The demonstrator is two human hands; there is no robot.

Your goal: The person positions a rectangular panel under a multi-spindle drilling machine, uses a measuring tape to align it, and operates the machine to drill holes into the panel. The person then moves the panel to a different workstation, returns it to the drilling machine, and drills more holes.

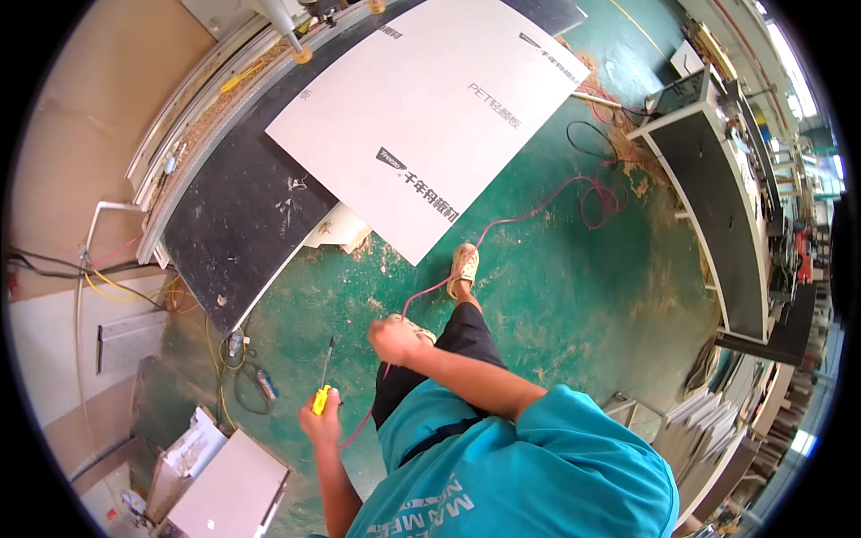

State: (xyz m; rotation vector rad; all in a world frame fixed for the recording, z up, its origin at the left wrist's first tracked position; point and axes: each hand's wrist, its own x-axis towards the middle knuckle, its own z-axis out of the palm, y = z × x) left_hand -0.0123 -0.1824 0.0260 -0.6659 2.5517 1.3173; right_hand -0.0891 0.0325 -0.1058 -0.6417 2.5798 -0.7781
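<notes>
A screwdriver with a yellow handle and a thin metal shaft is gripped in my left hand, its tip pointing up and away. My right hand is closed in a fist around a thin pink hose. The hose enters at the top of the fist and comes out below it, running over my thigh toward my left forearm. Its far part trails across the green floor to loose coils at the right. What lies inside the right fist is partly hidden by the fingers.
Ahead, a large white printed board overhangs a dark worktable. At right stands a long dark bench, with stacked panels near it. Cables and a power strip lie on the floor at left, beyond a pale panel.
</notes>
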